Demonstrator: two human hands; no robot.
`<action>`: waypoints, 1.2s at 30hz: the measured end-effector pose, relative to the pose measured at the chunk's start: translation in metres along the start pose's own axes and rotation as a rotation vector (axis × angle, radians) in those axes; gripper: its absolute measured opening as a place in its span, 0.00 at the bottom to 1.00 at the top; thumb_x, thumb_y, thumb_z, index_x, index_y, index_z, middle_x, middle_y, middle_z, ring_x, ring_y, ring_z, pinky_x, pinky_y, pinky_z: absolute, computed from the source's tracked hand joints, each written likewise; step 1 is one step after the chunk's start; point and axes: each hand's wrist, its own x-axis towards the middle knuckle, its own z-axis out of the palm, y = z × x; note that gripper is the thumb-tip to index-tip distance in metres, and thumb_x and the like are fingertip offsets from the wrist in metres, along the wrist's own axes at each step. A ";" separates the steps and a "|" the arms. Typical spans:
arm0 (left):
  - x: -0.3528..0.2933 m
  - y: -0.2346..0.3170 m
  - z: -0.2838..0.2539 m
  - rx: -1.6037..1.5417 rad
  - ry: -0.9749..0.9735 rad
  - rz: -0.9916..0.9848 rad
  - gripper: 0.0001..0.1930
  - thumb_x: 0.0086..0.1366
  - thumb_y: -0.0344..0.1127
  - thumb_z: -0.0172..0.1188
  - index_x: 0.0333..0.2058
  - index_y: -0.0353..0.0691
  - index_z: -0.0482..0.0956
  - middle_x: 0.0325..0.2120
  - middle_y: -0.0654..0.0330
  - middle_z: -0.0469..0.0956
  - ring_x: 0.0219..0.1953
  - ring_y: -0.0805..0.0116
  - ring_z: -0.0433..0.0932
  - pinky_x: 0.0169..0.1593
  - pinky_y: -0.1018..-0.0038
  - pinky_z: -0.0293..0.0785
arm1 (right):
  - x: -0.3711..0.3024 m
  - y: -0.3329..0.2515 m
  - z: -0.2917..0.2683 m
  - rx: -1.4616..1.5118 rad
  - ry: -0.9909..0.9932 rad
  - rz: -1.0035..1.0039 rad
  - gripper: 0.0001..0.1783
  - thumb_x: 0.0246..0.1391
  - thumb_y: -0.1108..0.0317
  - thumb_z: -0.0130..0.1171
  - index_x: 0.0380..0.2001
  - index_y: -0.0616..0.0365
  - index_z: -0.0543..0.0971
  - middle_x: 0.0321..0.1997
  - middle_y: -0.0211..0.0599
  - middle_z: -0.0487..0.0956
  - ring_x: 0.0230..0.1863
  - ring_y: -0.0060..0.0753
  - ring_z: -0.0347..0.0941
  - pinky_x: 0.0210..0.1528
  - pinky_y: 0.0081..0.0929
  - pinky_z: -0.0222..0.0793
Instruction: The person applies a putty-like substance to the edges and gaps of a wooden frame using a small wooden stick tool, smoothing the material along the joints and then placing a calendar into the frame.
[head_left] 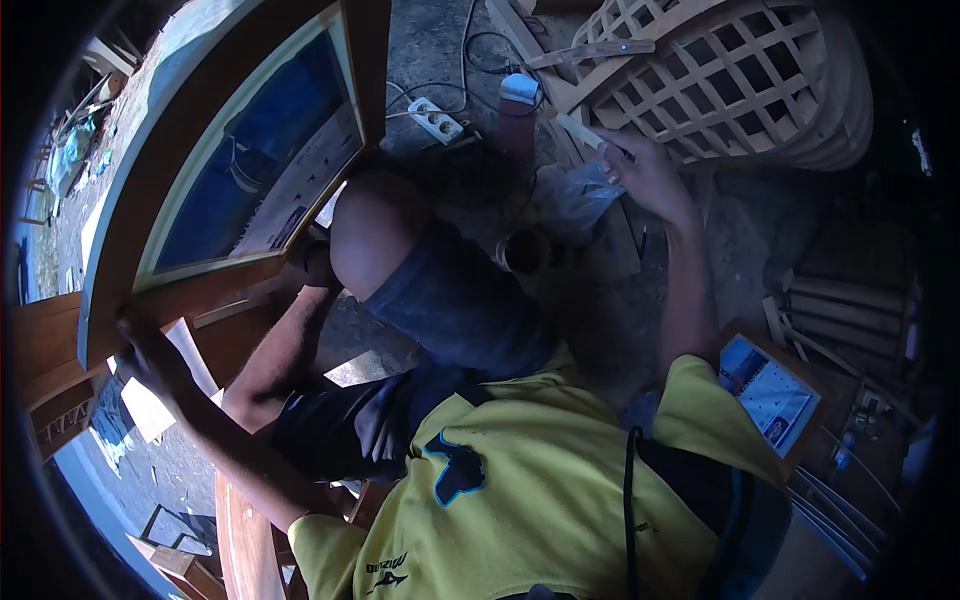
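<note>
A large wooden frame (228,30) around a blue and pale picture (265,160) stands tilted at my left, beside my bent knee. My left hand (150,350) is closed on the frame's lower corner; its fingertips are partly hidden by the wood. Out to the right, my right hand (640,175) holds a paintbrush (578,130) with a pale, flat body, its tip pointing left, apart from the frame. Below that hand lies a clear plastic bag (575,195). A dark round pot (526,250) sits on the floor near my knee.
A curved wooden lattice piece (730,70) fills the far right. A white power strip (436,120) with cables and a dark red container with a pale top (518,95) stand at the back. Another framed picture (770,395) lies at my right, near stacked wood pieces (845,305).
</note>
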 end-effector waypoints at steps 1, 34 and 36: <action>0.014 -0.012 -0.017 0.025 0.011 0.038 0.30 0.76 0.52 0.55 0.59 0.26 0.75 0.53 0.48 0.80 0.54 0.59 0.78 0.60 0.64 0.72 | -0.019 0.037 0.026 -0.139 0.020 -0.030 0.15 0.65 0.68 0.57 0.51 0.58 0.83 0.32 0.48 0.83 0.30 0.45 0.82 0.36 0.41 0.75; 0.019 -0.031 -0.026 -0.435 0.088 -0.050 0.35 0.66 0.38 0.71 0.54 0.16 0.60 0.55 0.37 0.73 0.57 0.50 0.77 0.64 0.55 0.76 | -0.109 0.183 0.151 0.224 -0.260 0.653 0.10 0.55 0.66 0.69 0.38 0.58 0.87 0.31 0.36 0.86 0.28 0.32 0.83 0.30 0.32 0.79; 0.015 -0.024 -0.018 -0.443 0.097 -0.044 0.33 0.66 0.38 0.72 0.54 0.17 0.63 0.55 0.40 0.74 0.57 0.52 0.77 0.64 0.56 0.76 | -0.107 0.178 0.140 0.384 -0.270 0.665 0.09 0.60 0.67 0.65 0.42 0.56 0.88 0.31 0.32 0.85 0.24 0.24 0.80 0.25 0.24 0.75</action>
